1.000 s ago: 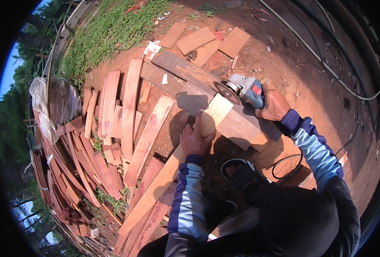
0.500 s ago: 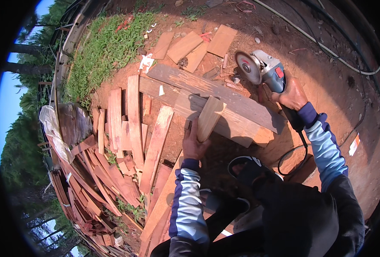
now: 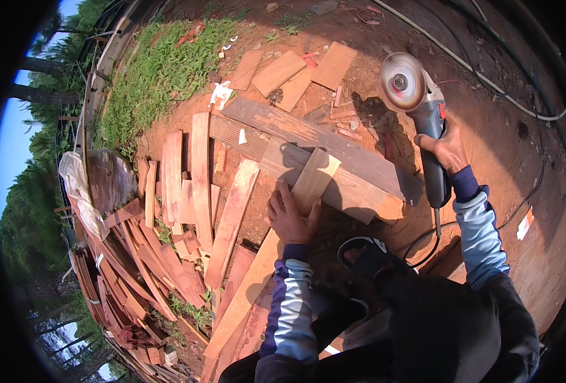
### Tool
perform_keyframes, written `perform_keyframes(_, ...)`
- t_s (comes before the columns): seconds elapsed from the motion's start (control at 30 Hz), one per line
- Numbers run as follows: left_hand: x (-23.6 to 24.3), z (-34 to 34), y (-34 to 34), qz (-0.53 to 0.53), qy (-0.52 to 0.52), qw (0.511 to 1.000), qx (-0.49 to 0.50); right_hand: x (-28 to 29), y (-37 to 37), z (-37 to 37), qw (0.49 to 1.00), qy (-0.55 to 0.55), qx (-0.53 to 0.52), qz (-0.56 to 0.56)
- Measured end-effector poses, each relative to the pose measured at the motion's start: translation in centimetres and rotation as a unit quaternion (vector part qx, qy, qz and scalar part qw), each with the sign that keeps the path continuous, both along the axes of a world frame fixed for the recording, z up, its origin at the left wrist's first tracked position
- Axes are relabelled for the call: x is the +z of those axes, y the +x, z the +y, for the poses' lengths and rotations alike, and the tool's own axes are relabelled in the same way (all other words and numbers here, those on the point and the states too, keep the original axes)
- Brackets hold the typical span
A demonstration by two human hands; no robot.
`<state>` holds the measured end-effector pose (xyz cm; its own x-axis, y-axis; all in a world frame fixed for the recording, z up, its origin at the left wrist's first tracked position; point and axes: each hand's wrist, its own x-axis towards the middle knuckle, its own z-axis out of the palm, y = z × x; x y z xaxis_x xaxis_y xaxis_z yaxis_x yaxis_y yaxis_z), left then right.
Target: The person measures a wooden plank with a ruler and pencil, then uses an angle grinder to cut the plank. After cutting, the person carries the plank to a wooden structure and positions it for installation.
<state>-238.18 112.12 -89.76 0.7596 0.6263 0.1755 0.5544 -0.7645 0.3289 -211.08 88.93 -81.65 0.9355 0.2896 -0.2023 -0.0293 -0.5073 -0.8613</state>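
Note:
My right hand grips an angle grinder by its dark body, raised at the right with the cutting disc turned up toward me. Its black cord runs down from the handle. My left hand has its fingers round a light wooden board, whose far end rests across wider, weathered planks lying on the dirt. The board runs back toward me beneath my hand and wrist. The grinder is apart from the board, and the disc's edge looks blurred.
Loose reddish boards are heaped to the left, beside a plastic-wrapped bundle. Short board offcuts lie beyond the planks, near grass. A pale hose and cables cross the ground at the right. My sandalled foot is below the planks.
My right hand has lifted the grinder off the board's end and away to the upper right, turning it upright with the disc facing me. My left hand stays on the board with slightly shifted fingers.

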Motion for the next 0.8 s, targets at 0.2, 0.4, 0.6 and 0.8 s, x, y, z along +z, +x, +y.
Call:
perform_keyframes(0.2,4.8,-10.9,7.1,-0.108,-0.416,0.894,-0.13,1.8,-2.0,-0.1,0.983,0.107,-0.047,0.139)
perform_keyframes(0.4,5.8,-15.0,10.4,-0.044,-0.738,0.653,-0.164,1.9,-4.9,0.1,0.964,0.161,-0.051,0.207)
perform_keyframes(0.6,5.1,-16.8,11.3,-0.132,-0.751,0.638,-0.108,0.3,-5.4,-1.1,0.932,0.273,-0.058,0.233)
perform_keyframes(0.8,7.2,-15.0,10.9,-0.123,-0.74,0.646,-0.141,-0.3,-5.3,-0.6,0.847,0.428,-0.056,0.311)
